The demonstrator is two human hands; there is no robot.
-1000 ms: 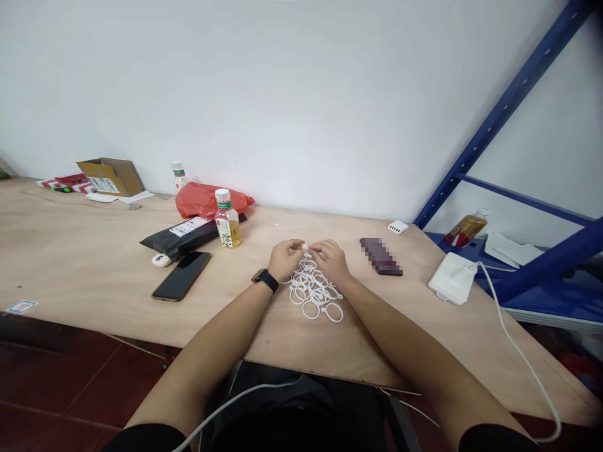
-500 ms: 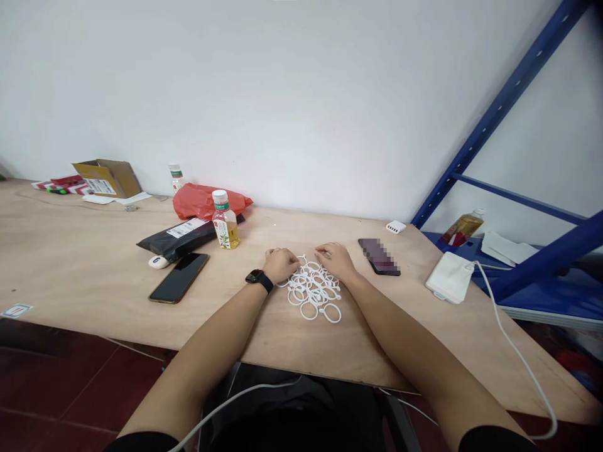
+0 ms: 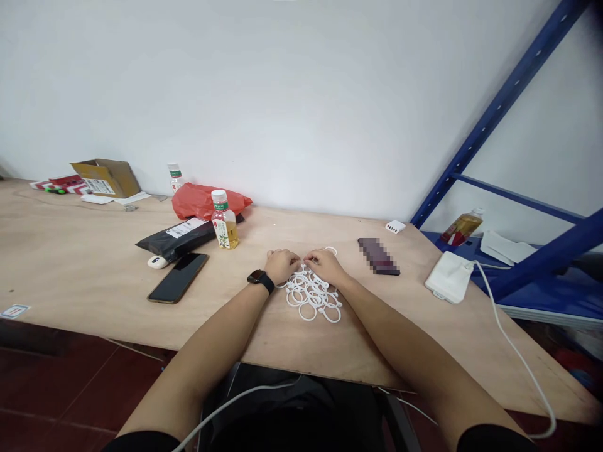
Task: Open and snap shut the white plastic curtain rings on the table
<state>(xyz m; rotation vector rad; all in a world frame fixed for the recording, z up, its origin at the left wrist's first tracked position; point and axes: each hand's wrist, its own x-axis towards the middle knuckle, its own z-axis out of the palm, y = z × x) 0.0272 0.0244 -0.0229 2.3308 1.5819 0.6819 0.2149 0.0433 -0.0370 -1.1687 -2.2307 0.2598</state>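
A loose pile of thin white plastic rings (image 3: 308,292), several bearing a small round knob, lies on the wooden table (image 3: 264,339). At the pile's far left edge my left hand (image 3: 281,265), with a black watch (image 3: 259,279) on its wrist, is closed in a pinch on a white ring. Facing it, my right hand (image 3: 325,265) reaches over the pile's far side, thumb and finger also pinched at the ring. The two sets of fingertips are close together and hide most of what they hold. Another white ring (image 3: 332,250) shows partly behind my right hand.
Left of my hands are a black phone (image 3: 179,278), a drink bottle (image 3: 225,226), a black parcel bag (image 3: 162,242) and a red bag (image 3: 195,199). A second phone (image 3: 379,257), a white power bank (image 3: 450,277) with a cable and a blue rack (image 3: 499,107) are on the right.
My right hand has moved left, bringing its fingertips close to those of my left hand. A ring now shows behind it. My left hand has barely moved.
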